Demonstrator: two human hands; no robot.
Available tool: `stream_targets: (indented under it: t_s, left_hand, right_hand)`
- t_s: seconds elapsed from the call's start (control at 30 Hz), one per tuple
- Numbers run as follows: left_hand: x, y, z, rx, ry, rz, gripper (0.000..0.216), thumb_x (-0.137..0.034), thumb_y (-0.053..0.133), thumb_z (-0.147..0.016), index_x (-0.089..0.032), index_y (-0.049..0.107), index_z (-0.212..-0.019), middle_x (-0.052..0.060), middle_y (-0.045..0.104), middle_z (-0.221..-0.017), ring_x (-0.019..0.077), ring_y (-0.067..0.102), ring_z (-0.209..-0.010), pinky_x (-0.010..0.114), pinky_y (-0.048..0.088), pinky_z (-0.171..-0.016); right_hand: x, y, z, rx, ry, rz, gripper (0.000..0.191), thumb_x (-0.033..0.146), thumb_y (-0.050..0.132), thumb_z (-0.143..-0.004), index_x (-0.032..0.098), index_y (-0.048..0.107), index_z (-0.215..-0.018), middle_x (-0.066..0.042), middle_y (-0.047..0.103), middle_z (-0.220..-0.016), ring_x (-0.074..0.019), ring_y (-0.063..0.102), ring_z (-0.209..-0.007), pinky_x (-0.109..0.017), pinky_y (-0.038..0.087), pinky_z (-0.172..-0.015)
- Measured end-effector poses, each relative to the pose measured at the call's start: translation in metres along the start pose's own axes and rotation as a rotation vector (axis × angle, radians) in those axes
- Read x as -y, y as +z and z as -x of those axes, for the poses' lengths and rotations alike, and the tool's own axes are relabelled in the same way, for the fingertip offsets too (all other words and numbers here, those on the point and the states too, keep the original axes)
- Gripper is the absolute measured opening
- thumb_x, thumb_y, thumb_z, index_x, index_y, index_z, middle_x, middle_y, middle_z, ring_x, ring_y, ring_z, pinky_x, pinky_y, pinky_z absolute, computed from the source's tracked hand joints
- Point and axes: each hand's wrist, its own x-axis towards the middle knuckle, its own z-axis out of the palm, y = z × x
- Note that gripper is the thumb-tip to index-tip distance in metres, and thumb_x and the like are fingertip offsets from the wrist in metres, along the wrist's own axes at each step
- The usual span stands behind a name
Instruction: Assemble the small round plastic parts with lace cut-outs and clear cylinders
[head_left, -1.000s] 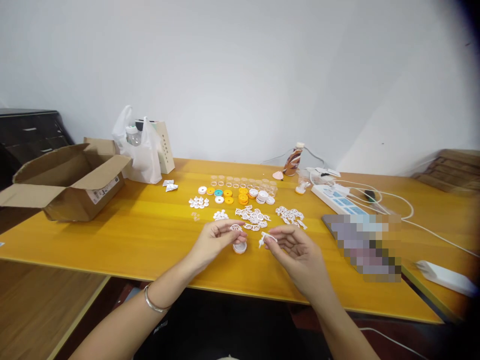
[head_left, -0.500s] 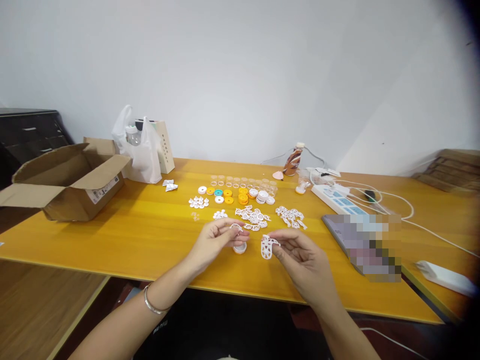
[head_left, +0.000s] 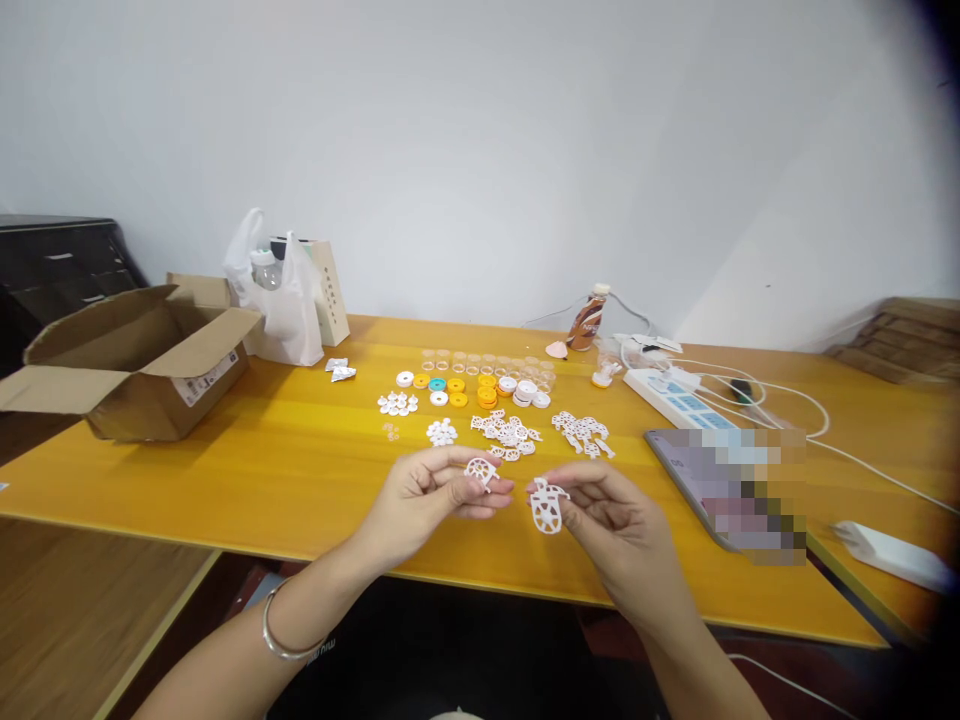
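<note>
My left hand (head_left: 431, 500) pinches a small white openwork plastic piece (head_left: 481, 472) with a rounded outline. Between the thumb and fingers of my right hand (head_left: 611, 520) is a white openwork plastic part (head_left: 547, 512), its rounded end hanging down and a crosspiece at the top. The two held pieces are close together but apart, above the near part of the table. Just beyond my hands lie a pile of similar white openwork pieces (head_left: 506, 430) and, to its right, a second pile of white cut-out parts (head_left: 581, 433).
Further back are yellow, white and teal discs (head_left: 457, 386) and a row of clear cups (head_left: 472, 364). Small white knobs (head_left: 397, 403) lie left. A cardboard box (head_left: 150, 370) stands far left; a phone (head_left: 686, 480), a power strip (head_left: 675, 400) and a bottle (head_left: 589, 318) are right.
Both hands have come slightly nearer and lower, the right one also a little rightward. The left piece has turned to show more of its face. The white-and-orange ring beneath is now hidden.
</note>
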Motion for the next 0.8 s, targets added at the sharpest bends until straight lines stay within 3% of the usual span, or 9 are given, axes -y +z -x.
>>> stream_targets:
  t_s: [0.23, 0.53, 0.67, 0.8]
  left_hand:
    - [-0.010, 0.008, 0.013, 0.071, 0.052, 0.002, 0.015, -0.018, 0.060, -0.083, -0.017, 0.065, -0.097, 0.006, 0.072, -0.093, 0.0157, 0.068, -0.085, 0.019, 0.056, -0.073]
    - [-0.011, 0.009, 0.016, -0.003, 0.058, -0.165, 0.021, -0.028, 0.061, -0.081, -0.015, 0.067, -0.097, 0.009, 0.071, -0.092, 0.0211, 0.068, -0.082, 0.028, 0.057, -0.071]
    - [-0.007, 0.003, 0.012, -0.052, 0.134, -0.382, 0.023, -0.031, 0.056, -0.084, -0.016, 0.067, -0.098, 0.008, 0.071, -0.086, 0.0189, 0.068, -0.077, 0.029, 0.055, -0.072]
    - [-0.005, -0.009, -0.003, -0.070, 0.286, -0.863, 0.024, -0.028, 0.052, -0.086, -0.019, 0.065, -0.103, 0.005, 0.070, -0.082, 0.0169, 0.064, -0.074, 0.027, 0.049, -0.072]
  right_hand:
    - [0.003, 0.000, 0.003, 0.031, -0.010, -0.021, 0.009, 0.021, 0.066, -0.077, 0.024, 0.065, -0.085, -0.001, 0.067, -0.078, -0.0114, 0.064, -0.073, -0.017, 0.052, -0.065]
    - [0.005, 0.000, 0.005, 0.036, -0.005, -0.025, 0.009, 0.023, 0.066, -0.077, 0.025, 0.065, -0.085, 0.000, 0.067, -0.077, -0.0117, 0.065, -0.073, -0.018, 0.053, -0.065]
    - [0.004, 0.001, 0.003, 0.013, 0.010, -0.005, 0.009, 0.026, 0.067, -0.075, 0.023, 0.065, -0.083, -0.002, 0.068, -0.076, -0.0146, 0.066, -0.073, -0.022, 0.054, -0.065]
    - [-0.002, 0.000, -0.003, -0.032, 0.035, 0.006, 0.011, 0.027, 0.068, -0.073, 0.023, 0.065, -0.083, -0.002, 0.068, -0.078, -0.0144, 0.065, -0.074, -0.024, 0.054, -0.068]
